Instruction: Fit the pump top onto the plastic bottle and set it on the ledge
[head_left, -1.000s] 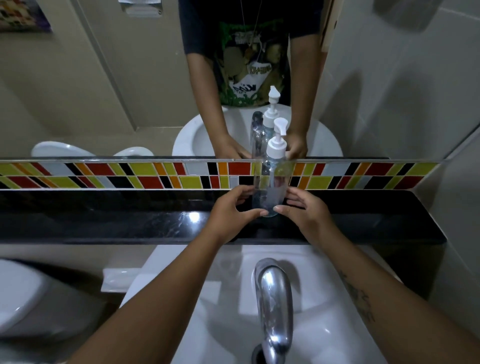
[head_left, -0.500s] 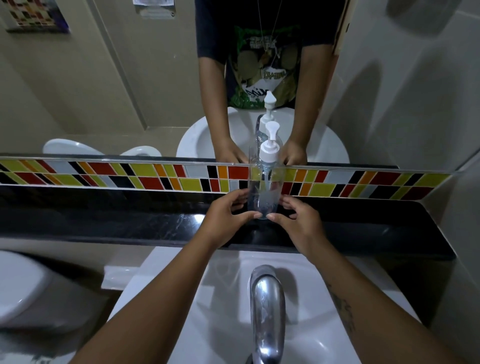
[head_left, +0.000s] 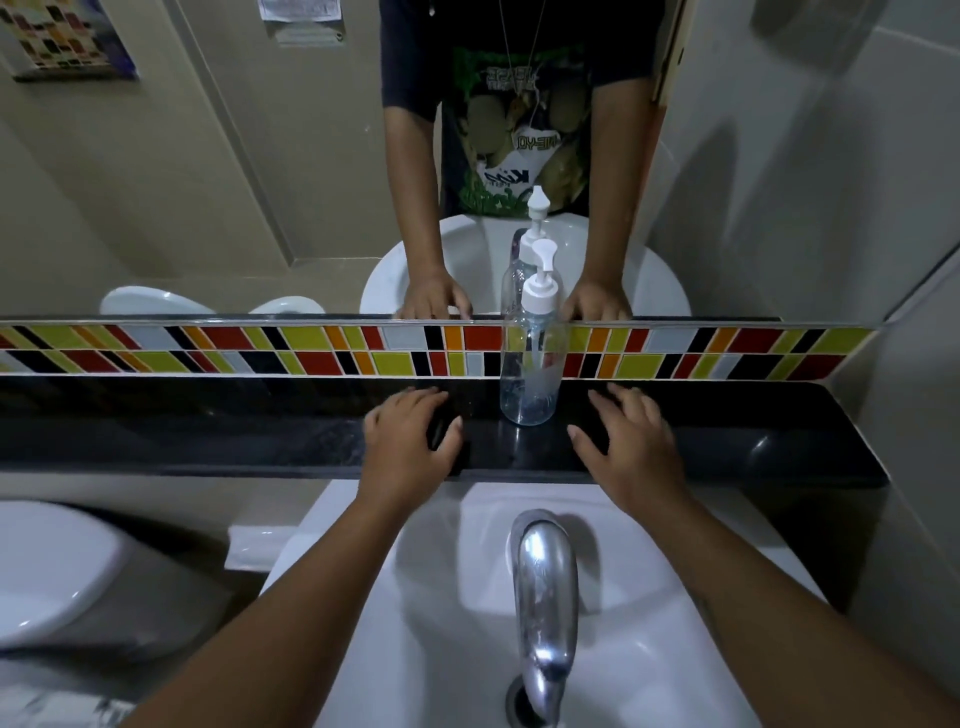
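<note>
A clear plastic bottle (head_left: 530, 379) stands upright on the black ledge (head_left: 208, 431), close to the coloured tile strip. Its white pump top (head_left: 541, 288) sits on the neck, nozzle pointing toward me. My left hand (head_left: 410, 441) rests palm down on the ledge to the left of the bottle, fingers apart, holding nothing. To the bottle's right lies my right hand (head_left: 631, 441), also spread and empty. Neither hand touches the bottle.
A mirror (head_left: 208, 182) above the tile strip (head_left: 260, 351) reflects the bottle and a person's arms. Below the ledge are a white sink (head_left: 452, 597) with a chrome tap (head_left: 545, 587). A white toilet (head_left: 47, 571) stands at the lower left. A wall closes the ledge's right end.
Both hands have let go of the bottle and moved apart, left hand leftward and right hand rightward, and now lie flat on the ledge. The bottle stands alone.
</note>
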